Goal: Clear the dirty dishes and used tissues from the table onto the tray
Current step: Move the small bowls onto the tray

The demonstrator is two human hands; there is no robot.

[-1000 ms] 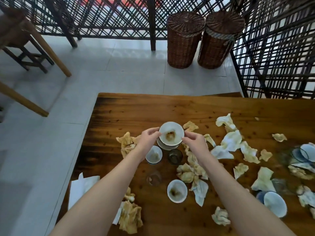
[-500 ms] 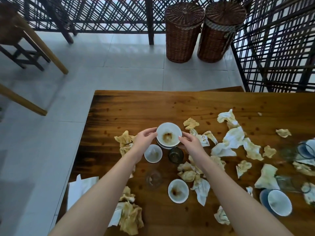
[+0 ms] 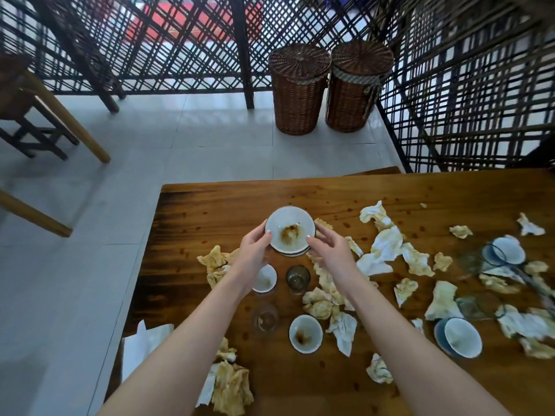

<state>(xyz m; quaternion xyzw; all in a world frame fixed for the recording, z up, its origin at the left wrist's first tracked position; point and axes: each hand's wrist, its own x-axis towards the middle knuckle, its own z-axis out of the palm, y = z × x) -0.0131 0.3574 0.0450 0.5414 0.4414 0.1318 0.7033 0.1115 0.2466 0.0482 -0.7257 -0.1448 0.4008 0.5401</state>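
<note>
Just beyond the dark glass (image 3: 297,277), the stained white bowl (image 3: 289,232) seems nested on a second dish (image 3: 292,253). The left hand (image 3: 255,253) and right hand (image 3: 329,253) pinch its rim from opposite sides, likely to lift both together (no tray in sight). Crumpled tissues (image 3: 381,250) lie right of the glass.

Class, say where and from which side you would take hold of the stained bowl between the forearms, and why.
Pinch the bowl by its near rim, from above: it stands upright, mouth open, stain down in the bottom; a tissue crowds its right, a glass its left.
</note>
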